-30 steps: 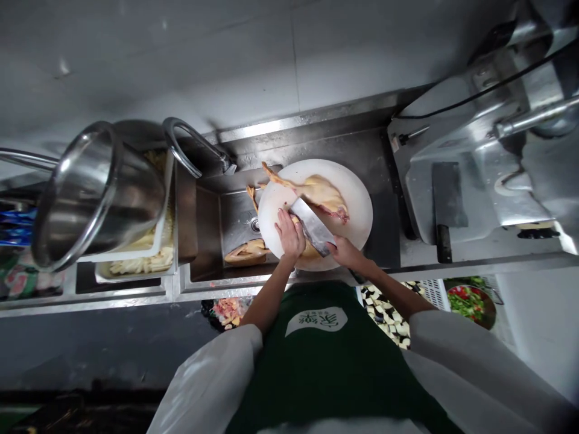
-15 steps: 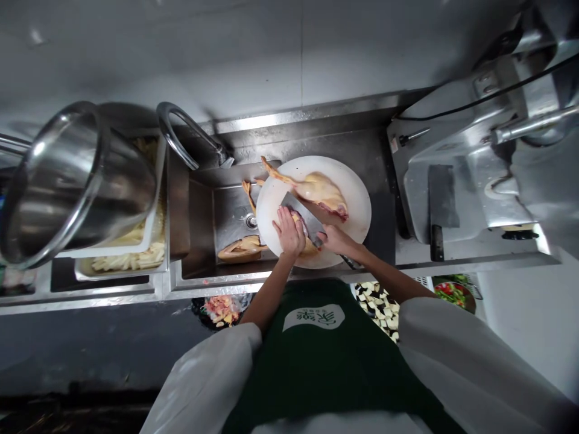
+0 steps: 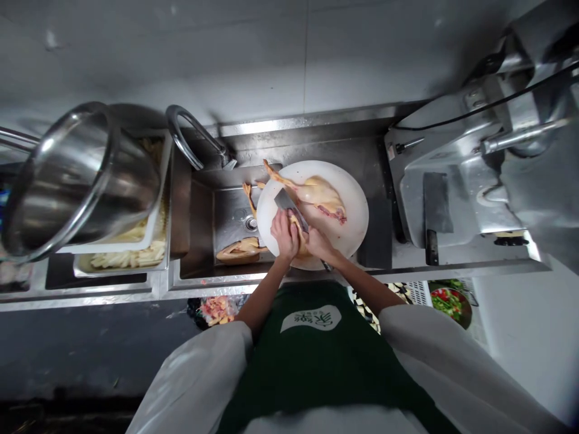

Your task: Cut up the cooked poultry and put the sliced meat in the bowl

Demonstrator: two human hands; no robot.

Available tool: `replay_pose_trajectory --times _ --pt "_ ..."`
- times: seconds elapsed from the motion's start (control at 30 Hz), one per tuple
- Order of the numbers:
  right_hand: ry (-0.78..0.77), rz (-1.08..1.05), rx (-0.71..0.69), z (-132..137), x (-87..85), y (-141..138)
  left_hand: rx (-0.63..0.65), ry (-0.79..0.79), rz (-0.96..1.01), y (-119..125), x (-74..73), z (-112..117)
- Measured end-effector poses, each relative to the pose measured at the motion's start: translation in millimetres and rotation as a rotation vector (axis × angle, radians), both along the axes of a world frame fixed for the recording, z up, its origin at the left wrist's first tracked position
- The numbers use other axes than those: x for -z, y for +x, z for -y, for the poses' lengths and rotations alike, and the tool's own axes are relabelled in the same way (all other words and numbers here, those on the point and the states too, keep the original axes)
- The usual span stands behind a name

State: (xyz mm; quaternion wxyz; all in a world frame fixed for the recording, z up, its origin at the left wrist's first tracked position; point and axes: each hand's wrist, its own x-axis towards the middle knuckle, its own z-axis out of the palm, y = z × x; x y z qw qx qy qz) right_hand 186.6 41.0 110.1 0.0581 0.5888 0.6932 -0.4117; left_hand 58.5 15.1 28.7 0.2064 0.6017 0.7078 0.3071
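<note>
On a round white cutting board (image 3: 357, 211) lies a pale yellow half of a bird (image 3: 322, 194), like duck or chicken, its leg stretched toward the upper left. Nearer to me is a second poultry piece (image 3: 306, 261), partly hidden under both hands. My left hand (image 3: 286, 238) presses on this piece with curled fingers, close against the blade. In my right hand (image 3: 320, 243) is a cleaver (image 3: 286, 202), its blade slanting to the upper left across the near piece. How deep the edge sits in the meat is hidden.
Left of the board is a sink (image 3: 199, 223) holding more poultry (image 3: 242, 250), with a curved faucet (image 3: 185, 135) behind. A steel pot (image 3: 129, 181) tilts at far left. Another cleaver (image 3: 435, 205) rests on a machine's tray at right. Containers of cut food stand below the counter edge.
My right hand and the cleaver have shifted left, closer to my left hand, and the blade stands at a steeper slant. The far poultry half stays put on the board.
</note>
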Motion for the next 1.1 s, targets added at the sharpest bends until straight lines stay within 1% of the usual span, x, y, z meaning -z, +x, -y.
replay_pose_trajectory --times 0.07,0.13,0.2,0.33,0.43,0.57,0.63,0.7,0.77,0.83,0.87,0.93,1.0,1.07,1.1 --pt "0.028 -0.018 -0.029 1.4 -1.9 1.4 0.052 0.081 0.049 -6.7 1.0 0.8" --pt "0.043 -0.028 -0.070 2.1 -2.1 1.7 0.110 0.108 0.075 -11.4 2.4 -0.9" --pt "0.055 -0.039 -0.086 1.5 -1.2 1.2 0.111 0.097 0.061 -13.2 3.4 -5.3" --pt "0.070 -0.068 -0.059 -0.8 0.4 1.2 0.087 0.031 -0.001 -12.5 2.9 -16.2" --pt "0.055 -0.013 -0.006 1.1 0.9 2.0 0.010 0.003 0.031 -15.8 2.8 -17.7" --pt "0.061 0.003 -0.007 10.5 5.4 -2.9 -0.233 0.081 0.216 -24.6 4.6 -6.7" --pt "0.083 0.015 0.007 12.6 9.1 -12.1 -0.308 0.103 0.295 -26.7 4.6 0.7" --pt "0.111 0.030 0.037 7.3 11.8 -25.8 -0.290 0.095 0.353 -27.3 3.6 7.3" --pt "0.136 0.036 0.056 -7.2 12.1 -40.4 -0.244 0.092 0.397 -28.5 2.6 13.8" --pt "0.148 0.014 0.019 -27.4 8.5 -50.1 -0.243 0.107 0.412 -32.4 2.6 21.4" --pt "0.148 0.005 -0.008 -37.1 5.3 -51.8 -0.271 0.122 0.414 -35.5 3.0 25.7" --pt "0.142 -0.006 -0.064 -50.6 -3.1 -48.3 -0.365 0.157 0.417 -42.5 4.1 35.1" --pt "0.159 0.009 -0.091 -51.4 -11.6 -38.4 -0.463 0.174 0.413 -47.9 4.3 43.9" --pt "0.185 0.044 -0.110 -39.4 -18.1 -27.0 -0.532 0.180 0.337 -49.2 2.1 50.8" --pt "0.190 0.064 -0.120 -30.0 -20.2 -22.3 -0.541 0.184 0.272 -48.0 0.3 53.4"
